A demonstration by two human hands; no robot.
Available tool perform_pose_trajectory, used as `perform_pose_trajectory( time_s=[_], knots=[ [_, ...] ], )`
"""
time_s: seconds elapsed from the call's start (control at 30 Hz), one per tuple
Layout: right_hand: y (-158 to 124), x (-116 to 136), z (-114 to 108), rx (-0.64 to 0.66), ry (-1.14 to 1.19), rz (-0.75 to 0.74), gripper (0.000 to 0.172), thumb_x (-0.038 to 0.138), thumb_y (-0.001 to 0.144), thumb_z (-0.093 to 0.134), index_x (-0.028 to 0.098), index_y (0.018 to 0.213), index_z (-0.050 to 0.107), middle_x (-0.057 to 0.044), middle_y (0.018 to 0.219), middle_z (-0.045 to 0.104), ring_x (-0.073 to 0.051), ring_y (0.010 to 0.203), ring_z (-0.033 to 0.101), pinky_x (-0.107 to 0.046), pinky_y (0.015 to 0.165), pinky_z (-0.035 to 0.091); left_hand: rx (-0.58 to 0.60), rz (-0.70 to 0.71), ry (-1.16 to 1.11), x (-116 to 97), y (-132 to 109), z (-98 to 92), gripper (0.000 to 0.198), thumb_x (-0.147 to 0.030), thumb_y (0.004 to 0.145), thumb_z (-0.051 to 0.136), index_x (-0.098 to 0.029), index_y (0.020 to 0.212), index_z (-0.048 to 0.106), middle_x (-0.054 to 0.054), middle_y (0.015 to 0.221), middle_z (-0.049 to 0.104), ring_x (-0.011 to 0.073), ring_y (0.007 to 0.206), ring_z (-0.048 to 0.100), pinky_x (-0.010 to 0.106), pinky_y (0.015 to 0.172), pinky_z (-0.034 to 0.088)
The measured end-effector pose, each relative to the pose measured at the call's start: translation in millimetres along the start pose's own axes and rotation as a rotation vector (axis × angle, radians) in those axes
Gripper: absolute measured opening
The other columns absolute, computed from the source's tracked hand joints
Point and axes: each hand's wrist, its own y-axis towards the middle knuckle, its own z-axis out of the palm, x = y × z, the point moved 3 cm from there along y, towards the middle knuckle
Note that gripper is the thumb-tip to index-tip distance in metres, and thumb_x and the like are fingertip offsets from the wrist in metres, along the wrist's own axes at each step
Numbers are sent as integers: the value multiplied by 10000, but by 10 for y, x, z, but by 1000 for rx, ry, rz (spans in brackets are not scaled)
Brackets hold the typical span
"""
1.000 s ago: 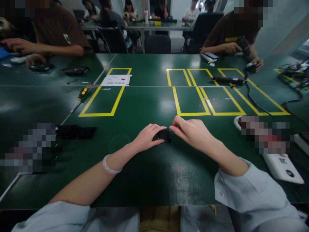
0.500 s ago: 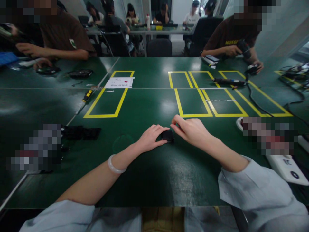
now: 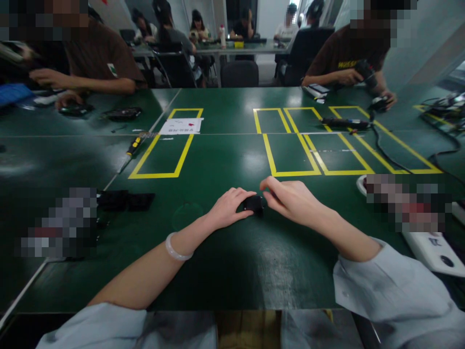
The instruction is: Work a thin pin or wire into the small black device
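Note:
A small black block-like part [image 3: 254,204] with tiny bright spots on its edges rests on the green table, in front of me. My left hand [image 3: 229,208] grips it from the left, thumb on the near side and fingers on the far side. Just to its right, my right hand [image 3: 285,196] is raised slightly with thumb and fingertips pinched together. Whatever those fingertips may hold is too small to make out. A narrow gap separates the right fingertips from the black part.
Yellow tape rectangles [image 3: 292,173] mark the green table [image 3: 218,271]. A yellow-black screwdriver [image 3: 134,145] and white paper [image 3: 181,126] lie left, near black parts [image 3: 140,201]. On the right are a white device [image 3: 434,249] and a black cabled tool [image 3: 345,123]. Co-workers sit opposite.
The whole view has shifted slightly. My right hand has moved a little to the right, while my left hand keeps its hold on the black part.

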Motion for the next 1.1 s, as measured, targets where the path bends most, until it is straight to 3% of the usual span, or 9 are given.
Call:
perform_pose_trajectory(
  time_s=[0.17,0.4,0.6,0.73,0.9,1.1],
  knots=[
    [-4,-16,0,7,-45,27,413,481,987,282,168,988,551,-20,652,617,-148,565,556,-250,562,273,-1,-1,3,1,5,12,479,-480,911,541,-236,1317,471,73,1132,564,239,1003,516,387,901,437],
    [-65,-74,-1,-32,-69,95,286,379,980,324,179,991,529,-14,672,630,-139,553,547,-241,540,255,16,-5,3,-27,14,-19,488,-473,918,533,-237,1339,460,80,1150,563,242,1031,510,384,914,430],
    [-92,-50,-60,22,-44,73,199,293,961,348,185,1007,509,-24,767,665,-139,622,580,-243,546,265,18,-1,-6,-32,26,-26,475,-467,923,526,-241,1337,468,79,1158,566,245,1042,512,388,924,426],
    [-75,-25,-77,26,-79,87,216,300,963,348,181,1030,516,-19,742,670,-145,609,586,-251,537,250,17,-6,-10,-31,30,-29,477,-473,918,529,-234,1328,474,80,1145,569,243,1026,515,386,909,434],
    [-55,7,-63,43,-183,117,372,448,987,303,187,971,566,-27,664,661,-168,592,604,-268,532,218,8,3,-3,-34,28,-15,455,-482,915,533,-220,1285,503,83,1156,568,244,1036,515,385,917,434],
    [-49,25,-46,52,-158,124,294,341,982,319,187,1046,561,-28,691,674,-159,590,599,-262,540,226,5,-4,2,-23,17,0,475,-474,915,538,-227,1316,474,82,1144,567,244,1035,512,392,928,426]
  ],
)
